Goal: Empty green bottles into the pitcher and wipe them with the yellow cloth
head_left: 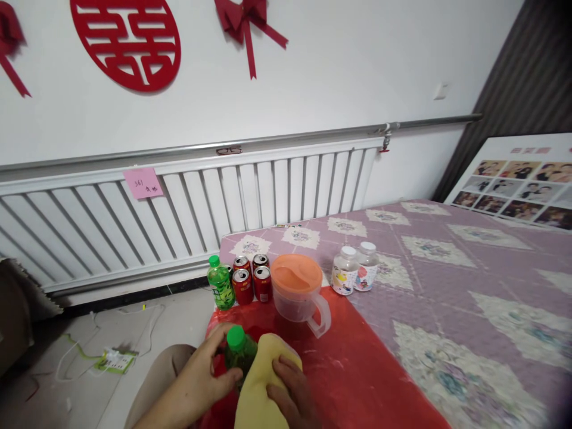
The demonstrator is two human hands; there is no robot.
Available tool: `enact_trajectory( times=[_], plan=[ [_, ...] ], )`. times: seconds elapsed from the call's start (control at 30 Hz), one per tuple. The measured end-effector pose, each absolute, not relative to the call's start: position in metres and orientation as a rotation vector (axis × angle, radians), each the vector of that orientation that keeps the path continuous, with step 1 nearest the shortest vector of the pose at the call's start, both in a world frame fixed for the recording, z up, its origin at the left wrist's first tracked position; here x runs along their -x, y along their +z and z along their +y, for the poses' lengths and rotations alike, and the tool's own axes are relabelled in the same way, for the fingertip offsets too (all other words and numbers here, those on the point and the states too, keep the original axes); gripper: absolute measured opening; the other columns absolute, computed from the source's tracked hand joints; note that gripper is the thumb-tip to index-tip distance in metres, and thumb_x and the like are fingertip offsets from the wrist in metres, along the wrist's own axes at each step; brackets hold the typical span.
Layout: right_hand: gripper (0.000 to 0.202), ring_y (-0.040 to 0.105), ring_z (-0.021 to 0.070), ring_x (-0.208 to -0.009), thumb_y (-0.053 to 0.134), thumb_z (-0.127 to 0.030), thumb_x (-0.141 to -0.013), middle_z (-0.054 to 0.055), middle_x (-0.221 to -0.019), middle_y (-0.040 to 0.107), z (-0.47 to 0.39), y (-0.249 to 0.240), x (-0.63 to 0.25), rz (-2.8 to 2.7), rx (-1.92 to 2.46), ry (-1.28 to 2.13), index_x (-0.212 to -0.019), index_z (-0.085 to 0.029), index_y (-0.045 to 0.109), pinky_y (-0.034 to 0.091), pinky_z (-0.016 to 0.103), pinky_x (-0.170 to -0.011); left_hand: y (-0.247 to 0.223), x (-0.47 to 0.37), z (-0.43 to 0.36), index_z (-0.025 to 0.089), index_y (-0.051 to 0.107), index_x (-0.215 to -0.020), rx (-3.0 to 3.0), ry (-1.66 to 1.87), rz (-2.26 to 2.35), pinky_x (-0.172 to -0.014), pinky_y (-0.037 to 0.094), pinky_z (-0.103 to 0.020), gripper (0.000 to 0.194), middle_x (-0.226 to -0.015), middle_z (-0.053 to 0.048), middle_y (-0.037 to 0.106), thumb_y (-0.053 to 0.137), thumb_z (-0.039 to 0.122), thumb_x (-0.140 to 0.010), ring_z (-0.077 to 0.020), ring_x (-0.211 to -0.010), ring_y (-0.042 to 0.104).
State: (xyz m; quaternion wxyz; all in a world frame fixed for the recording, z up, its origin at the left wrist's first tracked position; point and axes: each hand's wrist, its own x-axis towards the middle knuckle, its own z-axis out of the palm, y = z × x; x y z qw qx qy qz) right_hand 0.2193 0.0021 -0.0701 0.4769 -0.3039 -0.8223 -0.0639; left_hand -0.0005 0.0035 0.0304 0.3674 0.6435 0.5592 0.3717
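My left hand (pixel 208 369) is wrapped round a green bottle with a green cap (pixel 236 341), low in the middle of the head view. My right hand (pixel 292 387) presses on a yellow cloth (pixel 263 381), which lies against the bottle's right side. Beyond them, another green bottle (pixel 220 286) stands upright beside several red cans (pixel 242 288). A clear pitcher (pixel 292 305) with an orange lid and a handle stands right of the cans. Under these things is a red cover (pixel 353 357). The lower part of the held bottle is hidden by my hands and the cloth.
Two clear bottles with white caps (pixel 344 274) stand right of the pitcher on a purple patterned cloth (pixel 429 286). A white radiator (pixel 196 208) runs along the wall behind. Cables and a green-white packet (pixel 115 361) lie on the floor at left. A photo board (pixel 504 146) leans at far right.
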Motion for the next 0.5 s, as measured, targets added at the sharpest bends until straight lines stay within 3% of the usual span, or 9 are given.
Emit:
enact_trajectory(
  times=[0.13,0.3,0.5],
  plan=[
    [0.014,0.062,0.0223,-0.112,0.06,-0.034,-0.085,0.004,-0.114,0.069,0.002,-0.08,-0.219,-2.167,0.841,-0.254,-0.097,-0.028,0.064,0.056,0.029,-0.087,0.032,0.002,0.004,0.019,0.047,-0.126,-1.593,0.961,1.399,-0.102,0.043,-0.037,0.061,-0.131,-0.009,0.056,0.06,0.012,-0.067,-0.0254,-0.118,0.054],
    [0.019,0.062,0.025,-0.112,0.065,-0.04,-0.081,0.004,-0.115,0.069,-0.001,-0.082,-0.223,-2.247,0.901,-0.238,-0.095,-0.028,0.064,0.058,0.031,-0.082,0.038,0.003,0.003,0.021,0.053,-0.123,-1.626,0.995,1.34,-0.103,0.043,-0.037,0.058,-0.127,-0.007,0.06,0.064,0.011,-0.067,-0.0265,-0.118,0.054],
    [0.029,0.062,0.0236,-0.112,0.059,-0.047,-0.084,0.006,-0.117,0.067,0.002,-0.059,-0.234,-1.94,0.841,-0.041,-0.105,-0.028,0.06,0.056,0.034,-0.09,0.038,0.002,0.002,0.021,0.049,-0.127,-1.57,0.982,1.337,-0.106,0.039,-0.04,0.063,-0.132,-0.008,0.056,0.065,0.012,-0.067,-0.028,-0.123,0.05]
  ],
)
